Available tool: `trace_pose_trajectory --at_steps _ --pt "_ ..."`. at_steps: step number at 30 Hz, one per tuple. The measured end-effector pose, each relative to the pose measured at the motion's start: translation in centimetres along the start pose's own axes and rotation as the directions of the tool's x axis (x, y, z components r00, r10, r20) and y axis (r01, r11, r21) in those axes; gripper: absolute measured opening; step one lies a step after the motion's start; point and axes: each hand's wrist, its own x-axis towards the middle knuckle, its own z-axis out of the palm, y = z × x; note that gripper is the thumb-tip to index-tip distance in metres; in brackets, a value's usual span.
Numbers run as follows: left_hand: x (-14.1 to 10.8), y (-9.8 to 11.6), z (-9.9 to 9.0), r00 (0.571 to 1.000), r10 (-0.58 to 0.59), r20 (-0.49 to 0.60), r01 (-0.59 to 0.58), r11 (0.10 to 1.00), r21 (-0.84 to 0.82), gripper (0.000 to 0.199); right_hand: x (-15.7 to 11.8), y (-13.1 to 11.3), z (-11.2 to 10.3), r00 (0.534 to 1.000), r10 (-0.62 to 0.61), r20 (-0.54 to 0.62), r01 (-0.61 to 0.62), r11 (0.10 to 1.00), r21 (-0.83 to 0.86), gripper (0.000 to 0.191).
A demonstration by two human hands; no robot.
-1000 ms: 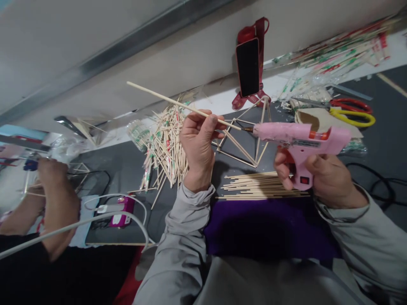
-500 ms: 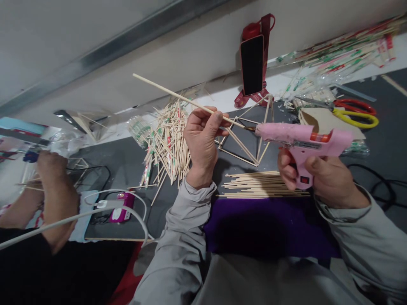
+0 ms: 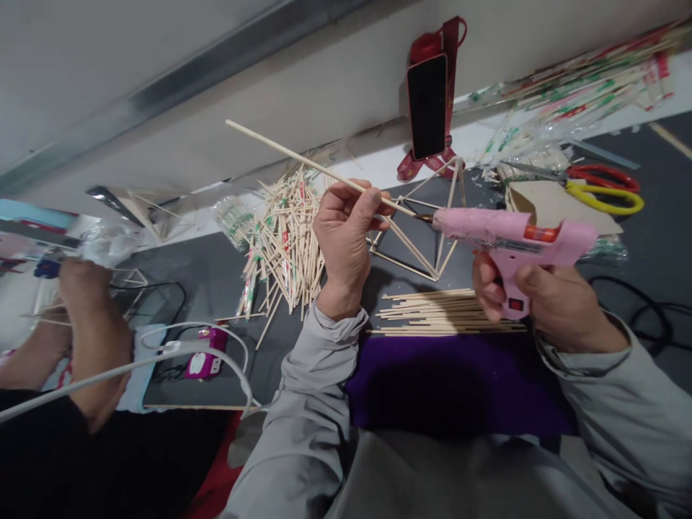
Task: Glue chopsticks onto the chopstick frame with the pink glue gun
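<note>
Between thumb and fingers, my left hand (image 3: pixel 346 241) pinches a long wooden stick (image 3: pixel 292 154) that slants up to the left. My right hand (image 3: pixel 546 295) is wrapped round the handle of a pink hot glue gun (image 3: pixel 486 231). The gun's nozzle is at the stick's right end; whether they touch I cannot tell. Behind the stick stands a frame of glued sticks (image 3: pixel 414 249) on the dark table, partly hidden by my left hand. A row of loose sticks (image 3: pixel 427 313) lies below it, beside a purple cloth (image 3: pixel 389 375).
A heap of sticks (image 3: pixel 292 245) lies left of my hand. A phone (image 3: pixel 427 108) leans upright at the back. Scissors (image 3: pixel 602 191) and packs of sticks (image 3: pixel 584 94) are at the right. A co-worker's hand (image 3: pixel 83 281) and a pink power strip (image 3: pixel 208 353) are at the left.
The view has shifted very slightly. Both hands, the stick and the glue gun keep nearly the same positions, with the nozzle still at the stick's end.
</note>
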Motion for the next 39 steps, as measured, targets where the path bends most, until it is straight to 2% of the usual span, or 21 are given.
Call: trace_pose_trajectory --at_steps 17,25,31,39 --pt "-0.03 0.12 0.18 1.0 -0.001 0.001 0.001 1.0 -0.013 0.03 0.2 -0.31 0.23 0.997 -0.065 -0.047 0.062 0.996 -0.063 0.039" --pt "-0.01 -0.03 0.09 1.0 0.016 0.017 -0.016 1.0 -0.017 0.034 0.02 -0.02 -0.04 1.0 -0.022 0.005 0.022 0.999 -0.043 0.038" --pt "-0.04 -0.08 0.05 1.0 -0.009 -0.004 0.009 1.0 -0.002 0.03 0.14 -0.4 0.21 0.998 -0.037 -0.044 0.034 0.996 -0.087 0.041" --pt "-0.07 -0.08 0.14 1.0 -0.019 0.003 0.02 1.0 -0.006 0.03 0.0 -0.23 -0.01 0.999 -0.018 -0.029 0.016 0.998 -0.062 0.04"
